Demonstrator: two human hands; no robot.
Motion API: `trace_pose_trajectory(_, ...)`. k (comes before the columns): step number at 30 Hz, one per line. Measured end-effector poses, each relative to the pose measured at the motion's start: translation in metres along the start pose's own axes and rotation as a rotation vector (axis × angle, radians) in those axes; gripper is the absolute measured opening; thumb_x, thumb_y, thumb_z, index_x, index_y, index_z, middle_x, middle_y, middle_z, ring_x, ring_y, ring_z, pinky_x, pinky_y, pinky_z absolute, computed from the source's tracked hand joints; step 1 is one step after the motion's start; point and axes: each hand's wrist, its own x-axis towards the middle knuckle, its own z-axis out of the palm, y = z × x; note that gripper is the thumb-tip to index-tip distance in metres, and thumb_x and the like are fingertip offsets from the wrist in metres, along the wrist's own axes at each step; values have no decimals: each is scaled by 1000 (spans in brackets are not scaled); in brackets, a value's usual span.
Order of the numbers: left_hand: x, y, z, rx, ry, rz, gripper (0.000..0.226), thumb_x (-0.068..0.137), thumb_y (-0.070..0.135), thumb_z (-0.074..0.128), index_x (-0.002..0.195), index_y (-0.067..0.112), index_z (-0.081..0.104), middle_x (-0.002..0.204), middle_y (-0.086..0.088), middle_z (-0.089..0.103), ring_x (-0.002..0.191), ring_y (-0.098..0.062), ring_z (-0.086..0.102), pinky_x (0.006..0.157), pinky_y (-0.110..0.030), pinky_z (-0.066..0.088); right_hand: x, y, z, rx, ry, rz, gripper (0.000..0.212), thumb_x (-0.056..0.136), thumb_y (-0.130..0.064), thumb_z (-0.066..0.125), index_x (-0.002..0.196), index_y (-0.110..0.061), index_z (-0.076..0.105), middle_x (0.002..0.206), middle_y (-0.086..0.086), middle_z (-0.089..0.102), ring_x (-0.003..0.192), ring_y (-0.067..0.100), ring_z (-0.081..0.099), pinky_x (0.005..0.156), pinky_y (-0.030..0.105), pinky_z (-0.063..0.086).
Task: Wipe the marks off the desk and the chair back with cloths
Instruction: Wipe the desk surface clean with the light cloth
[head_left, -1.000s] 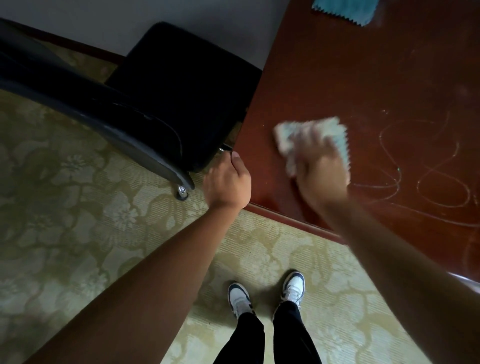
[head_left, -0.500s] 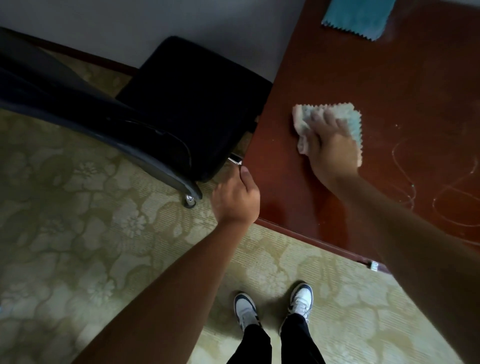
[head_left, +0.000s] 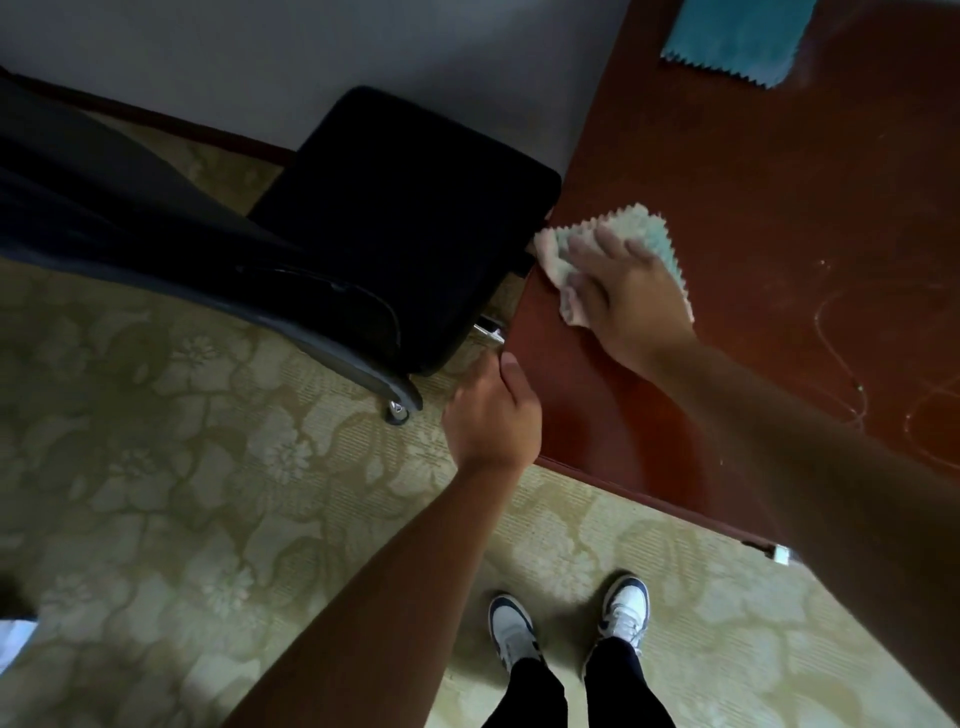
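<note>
Right hand (head_left: 626, 299) flat on the pale green scallop-edged cloth (head_left: 639, 234), fingers spread and straight, palm pressing it onto the glossy dark red-brown wooden table (head_left: 727, 171). The cloth sits at the table's 9 o'clock edge — its pinkish bunched corner (head_left: 550, 249) reaches that edge, just beside the chair seat.

Left hand (head_left: 493, 415) at about 7 o'clock from the cloth, at the table's near-left corner: fingers curled under, thumb lying along the table edge. Cannot tell whether it grips the edge or only rests against it.

Faint white scribbled chalk-like marks (head_left: 852, 374) on the table at 4 o'clock from the right hand, well apart from the cloth.

Second cloth, teal with a zigzag edge (head_left: 737, 36), lies flat at the table's far side, 1 o'clock from the right hand, touched by neither hand.

Black upholstered office chair (head_left: 395, 223) at 9 o'clock of the table, its seat up against the table edge; curved glossy black backrest (head_left: 311, 301) runs toward 8 o'clock, one castor (head_left: 397, 411) showing below it.

Floor is beige floral-patterned carpet (head_left: 156, 441) — white-and-dark sneakers (head_left: 511, 631) at 6 o'clock.
</note>
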Motion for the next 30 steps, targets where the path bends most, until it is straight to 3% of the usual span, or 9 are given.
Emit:
trace_pose_trajectory(2,0,0,1,-10,-11,-18,32,104,28,38,93,10,61,88,-10,68,84,-33,63,66,-32,34,-2,-7,4,1,-27,-5,40,100,-17,42,139,-14,51,146,10,47,140,24,37,119,33,19)
trace_pose_trajectory(5,1,-1,2,-8,-16,-28,43,100,37,28,97,10,61,96,-13,68,91,-36,62,68,-34,34,-73,-22,5,58,-79,-101,34,93,-12,52,126,-17,61,136,9,56,126,27,53,114,35,29)
trace_pose_trajectory(9,2,-2,2,6,-22,-47,37,102,33,32,98,12,62,98,-11,68,93,-35,61,69,-32,30,-133,-17,0,75,-135,-243,31,95,-20,52,123,-21,65,134,-2,61,132,14,49,114,38,35)
trace_pose_trajectory(14,1,-2,1,-19,17,-6,32,103,26,38,89,8,61,83,-13,67,80,-36,63,66,-35,38,-51,-1,-2,29,1,-47,35,97,-17,52,132,-16,58,141,12,53,132,26,47,116,36,27)
trace_pose_trajectory(17,1,-2,0,-20,4,3,30,104,25,38,92,8,60,86,-12,68,82,-34,63,70,-37,41,-10,-10,6,43,65,70,36,100,-19,45,134,-12,54,140,15,51,137,28,40,117,38,24)
trace_pose_trajectory(21,2,-1,1,8,1,-22,29,104,26,39,98,8,61,102,-16,69,95,-39,62,76,-40,40,-72,-35,18,31,0,-30,36,98,-18,47,133,-12,55,141,9,52,140,25,37,120,36,19)
trace_pose_trajectory(25,3,0,0,12,-20,-22,32,104,30,38,99,8,62,102,-16,70,95,-37,63,74,-37,37,-161,-44,22,20,8,-116,34,99,-24,49,130,-15,61,141,1,55,138,21,42,117,43,30)
trace_pose_trajectory(30,-2,2,-2,78,-3,8,35,104,33,38,105,7,62,109,-18,68,100,-39,62,76,-37,39,-148,-27,12,0,17,-60,38,100,-27,50,136,-19,56,146,1,49,141,20,37,115,42,31)
